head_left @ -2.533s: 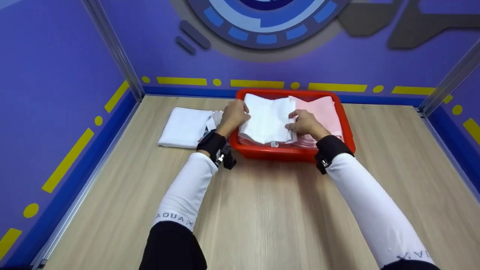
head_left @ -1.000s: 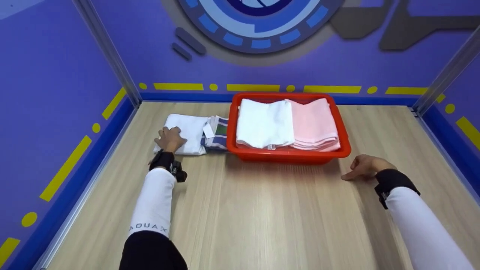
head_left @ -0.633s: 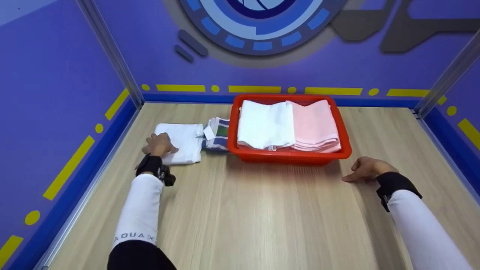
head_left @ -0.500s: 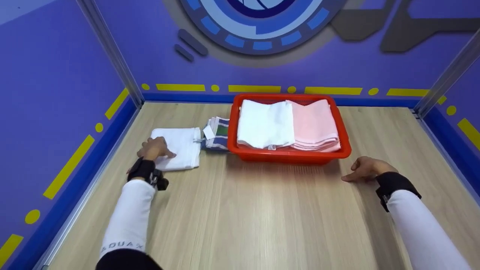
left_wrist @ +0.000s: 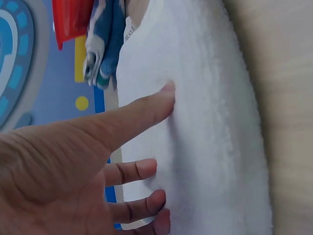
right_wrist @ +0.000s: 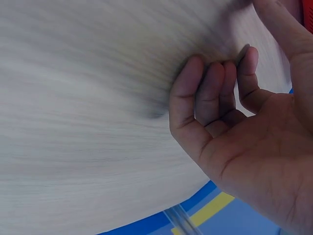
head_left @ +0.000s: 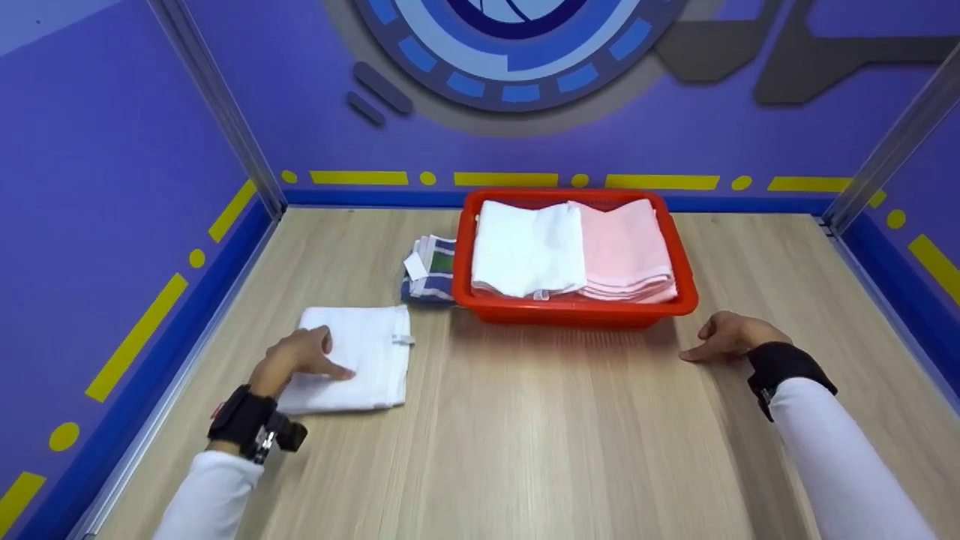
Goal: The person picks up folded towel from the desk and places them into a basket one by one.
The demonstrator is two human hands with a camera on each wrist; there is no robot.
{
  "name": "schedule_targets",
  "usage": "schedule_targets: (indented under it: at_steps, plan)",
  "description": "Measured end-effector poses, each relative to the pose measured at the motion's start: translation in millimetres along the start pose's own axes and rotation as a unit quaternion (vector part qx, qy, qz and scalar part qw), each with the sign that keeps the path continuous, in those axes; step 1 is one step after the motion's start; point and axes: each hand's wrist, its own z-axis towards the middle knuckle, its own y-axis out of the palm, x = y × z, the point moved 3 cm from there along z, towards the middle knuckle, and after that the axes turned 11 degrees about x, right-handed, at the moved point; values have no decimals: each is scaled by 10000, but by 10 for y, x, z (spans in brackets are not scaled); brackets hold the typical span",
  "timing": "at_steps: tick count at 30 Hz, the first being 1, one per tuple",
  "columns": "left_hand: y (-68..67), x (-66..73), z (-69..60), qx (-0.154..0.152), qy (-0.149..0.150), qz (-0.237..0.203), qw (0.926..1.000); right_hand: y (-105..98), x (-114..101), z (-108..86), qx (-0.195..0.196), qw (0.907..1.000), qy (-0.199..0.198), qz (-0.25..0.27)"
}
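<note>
A folded white towel (head_left: 367, 352) lies flat on the table at the left, a small tag at its right edge. My left hand (head_left: 304, 355) rests on its left part, the thumb (left_wrist: 146, 110) extended and its tip touching the cloth; the other fingertips also meet the towel, pinching nothing. Holding nothing, my right hand (head_left: 739, 335) rests on the table by the front right corner of a red basket (head_left: 570, 313), its fingers (right_wrist: 210, 93) loosely bent. In the basket a folded white towel (head_left: 529, 247) lies left of a stack of folded pink towels (head_left: 626, 244).
A striped blue, green and white towel (head_left: 433, 274) with a white label lies against the basket's left side. Blue panels with yellow marks enclose the wooden table (head_left: 540, 435) at the back and both sides.
My hands have left the basket's white towel. My left hand has drawn the other white towel toward me, off the striped one. The right hand came to rest on the table and stays there.
</note>
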Motion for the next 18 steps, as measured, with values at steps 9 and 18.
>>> schedule_targets:
  at_steps: [9, 18]
  plan:
    - [305, 515, -164, -7, 398, 269, 9988, 14, 18, 11, 87, 9999, 130, -5]
    - [674, 1337, -115, -168, 916, 518, 9943, 24, 8, -20, 216, 9997, 59, -77]
